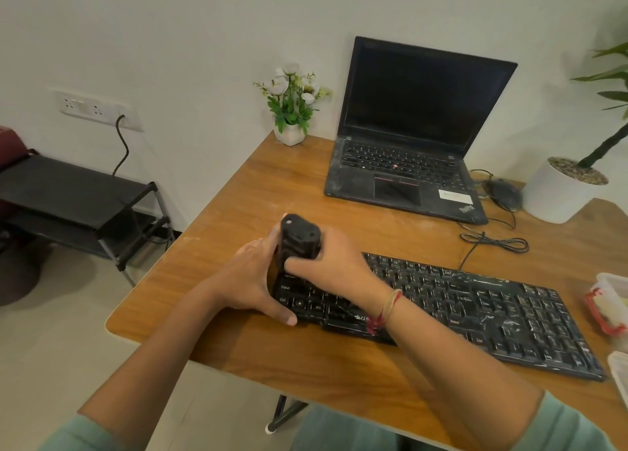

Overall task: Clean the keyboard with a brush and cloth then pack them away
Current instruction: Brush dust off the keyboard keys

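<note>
A chunky black brush is gripped between left hand and right hand over the dusty black keyboard's end. Bare wooden desk is seen mid-frame.

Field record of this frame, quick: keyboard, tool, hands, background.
keyboard: black dust-streaked wired keyboard, flat on brown wooden table
tool: black-handled brush, upright over keyboard's left end
right hand: grips brush handle
left hand: holds brush's lower part
background: open black laptop, screen dark
</note>
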Demonstrator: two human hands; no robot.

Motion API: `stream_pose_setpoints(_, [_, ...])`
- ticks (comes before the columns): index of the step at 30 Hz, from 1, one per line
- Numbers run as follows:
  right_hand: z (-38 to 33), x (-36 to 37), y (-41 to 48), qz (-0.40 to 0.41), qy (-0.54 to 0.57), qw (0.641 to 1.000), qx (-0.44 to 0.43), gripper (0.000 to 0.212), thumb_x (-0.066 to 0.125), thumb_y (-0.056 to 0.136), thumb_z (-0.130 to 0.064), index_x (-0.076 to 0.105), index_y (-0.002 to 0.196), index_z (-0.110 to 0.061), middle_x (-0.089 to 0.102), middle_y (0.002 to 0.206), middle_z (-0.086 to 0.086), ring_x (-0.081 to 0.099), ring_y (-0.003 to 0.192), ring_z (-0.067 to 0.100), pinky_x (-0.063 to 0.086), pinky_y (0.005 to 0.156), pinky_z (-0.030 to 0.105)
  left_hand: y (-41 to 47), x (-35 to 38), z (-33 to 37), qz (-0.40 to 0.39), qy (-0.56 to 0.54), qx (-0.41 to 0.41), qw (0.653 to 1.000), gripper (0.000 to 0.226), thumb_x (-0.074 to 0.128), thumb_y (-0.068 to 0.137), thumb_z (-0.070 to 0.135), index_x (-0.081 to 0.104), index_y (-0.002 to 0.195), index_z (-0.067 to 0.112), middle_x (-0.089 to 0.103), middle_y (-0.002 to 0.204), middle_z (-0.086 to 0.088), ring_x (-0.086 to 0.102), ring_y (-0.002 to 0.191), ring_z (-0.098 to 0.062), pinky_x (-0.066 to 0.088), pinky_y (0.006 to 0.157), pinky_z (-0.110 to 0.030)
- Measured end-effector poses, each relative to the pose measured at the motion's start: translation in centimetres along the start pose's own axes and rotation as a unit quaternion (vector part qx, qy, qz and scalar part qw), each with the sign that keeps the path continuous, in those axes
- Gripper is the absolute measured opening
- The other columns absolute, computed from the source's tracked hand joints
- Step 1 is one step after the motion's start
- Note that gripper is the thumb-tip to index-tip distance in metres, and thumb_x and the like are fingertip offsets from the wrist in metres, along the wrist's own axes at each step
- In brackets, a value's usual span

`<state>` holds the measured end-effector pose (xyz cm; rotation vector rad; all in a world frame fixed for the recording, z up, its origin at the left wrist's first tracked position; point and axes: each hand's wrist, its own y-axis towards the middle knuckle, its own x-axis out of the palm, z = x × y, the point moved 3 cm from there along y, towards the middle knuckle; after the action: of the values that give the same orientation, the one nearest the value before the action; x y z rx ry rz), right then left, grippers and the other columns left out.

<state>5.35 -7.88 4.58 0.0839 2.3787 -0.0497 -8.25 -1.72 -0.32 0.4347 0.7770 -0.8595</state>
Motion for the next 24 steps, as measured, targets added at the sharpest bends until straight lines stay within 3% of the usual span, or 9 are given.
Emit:
stream_pose_setpoints(2, [0.3, -0.7, 0.2, -0.022, 0.031, 0.999, 0.027, 0.015, 0.071, 0.073, -0.026, 0.059, 0.082, -0.022, 0.064, 0.069, -0.006, 0.06, 0.061, 0.007, 0.048, 0.053, 0.024, 0.1, 0.1, -0.1, -0.001, 0.003, -0.002, 1.0, 0.149, 0.078, 0.039, 0.078, -0.005, 0.151, 0.026, 0.026, 0.148, 0.02, 0.028, 0.134, -0.003, 0.02, 0.117, -0.042])
stream_pose_setpoints(4, [1.1, -2.8, 1.0, 0.056, 0.026, 0.996, 0.057, 0.014, 0.07, 0.076, -0.024, 0.057, 0.081, -0.021, 0.064, 0.068, -0.005, 0.061, 0.058, 0.004, 0.051, 0.053, 0.023, -0.1, 0.2, -0.2, -0.01, 0.015, -0.028, 0.999, 0.151, 0.08, 0.038, 0.074, -0.023, 0.144, 0.04, 0.021, 0.154, 0.009, 0.023, 0.14, -0.012, 0.013, 0.118, -0.036])
stream_pose_setpoints(6, [1.4, -3.5, 0.9, 0.106, -0.023, 0.993, 0.052, 0.016, 0.069, 0.075, -0.028, 0.057, 0.081, -0.019, 0.063, 0.07, -0.006, 0.059, 0.06, 0.009, 0.051, 0.052, 0.025, -0.1, 0.3, -0.3, -0.012, 0.018, -0.038, 0.999, 0.151, 0.079, 0.037, 0.074, -0.028, 0.14, 0.043, 0.019, 0.155, 0.007, 0.02, 0.141, -0.014, 0.011, 0.117, -0.033])
stream_pose_setpoints(11, [0.6, -1.0, -1.4, -0.003, 0.035, 0.999, 0.011, 0.014, 0.071, 0.073, -0.024, 0.058, 0.077, -0.021, 0.061, 0.067, -0.005, 0.057, 0.06, 0.013, 0.048, 0.054, 0.028, 0.0, 0.3, -0.6, -0.016, 0.021, -0.033, 0.999, 0.152, 0.076, 0.037, 0.079, -0.027, 0.143, 0.04, 0.016, 0.158, 0.005, 0.018, 0.144, -0.016, 0.012, 0.119, -0.041])
stream_pose_setpoints(13, [1.4, -3.0, -0.4, 0.055, 0.026, 0.997, 0.053, 0.016, 0.071, 0.074, -0.025, 0.056, 0.08, -0.023, 0.063, 0.072, -0.004, 0.061, 0.066, 0.015, 0.051, 0.055, 0.027, -0.1, 0.2, -0.4, -0.016, 0.024, -0.044, 0.999, 0.151, 0.077, 0.037, 0.077, -0.027, 0.14, 0.044, 0.017, 0.157, 0.005, 0.019, 0.142, -0.016, 0.012, 0.118, -0.037])
stream_pose_setpoints(15, [1.9, -4.3, -0.1, 0.124, -0.028, 0.989, 0.071, 0.018, 0.069, 0.075, -0.028, 0.051, 0.074, -0.026, 0.06, 0.068, -0.006, 0.057, 0.062, 0.012, 0.043, 0.05, 0.022, -0.1, 0.3, -0.4, -0.011, 0.02, -0.05, 0.999, 0.151, 0.079, 0.036, 0.074, -0.027, 0.139, 0.046, 0.018, 0.156, 0.005, 0.02, 0.141, -0.016, 0.012, 0.118, -0.035])
stream_pose_setpoints(20, [0.5, -0.2, -1.6, -0.021, 0.061, 0.997, 0.029, 0.027, 0.072, 0.067, -0.03, 0.063, 0.086, -0.012, 0.068, 0.077, 0.006, 0.064, 0.069, 0.02, 0.054, 0.062, 0.041, -0.1, 0.2, -0.5, -0.01, 0.012, -0.025, 1.0, 0.153, 0.076, 0.038, 0.079, -0.023, 0.146, 0.037, 0.017, 0.156, 0.01, 0.017, 0.144, -0.014, 0.013, 0.119, -0.044])
stream_pose_setpoints(22, [1.1, -1.2, -0.9, -0.007, 0.108, 0.992, 0.069, 0.027, 0.074, 0.07, -0.028, 0.063, 0.091, -0.016, 0.07, 0.085, 0.004, 0.067, 0.078, 0.02, 0.057, 0.065, 0.034, -0.2, 0.2, -0.3, -0.014, 0.01, -0.03, 0.999, 0.149, 0.078, 0.039, 0.075, -0.024, 0.143, 0.042, 0.017, 0.152, 0.014, 0.017, 0.139, -0.009, 0.01, 0.118, -0.036])
stream_pose_setpoints(24, [1.8, -3.1, -0.1, 0.07, 0.069, 0.991, 0.094, 0.016, 0.072, 0.075, -0.024, 0.06, 0.084, -0.019, 0.065, 0.076, -0.003, 0.061, 0.069, 0.012, 0.048, 0.055, 0.02, -0.2, 0.1, -0.2, -0.013, 0.014, -0.04, 0.999, 0.149, 0.08, 0.039, 0.072, -0.026, 0.14, 0.044, 0.019, 0.151, 0.011, 0.016, 0.132, -0.004, 0.009, 0.113, -0.027])
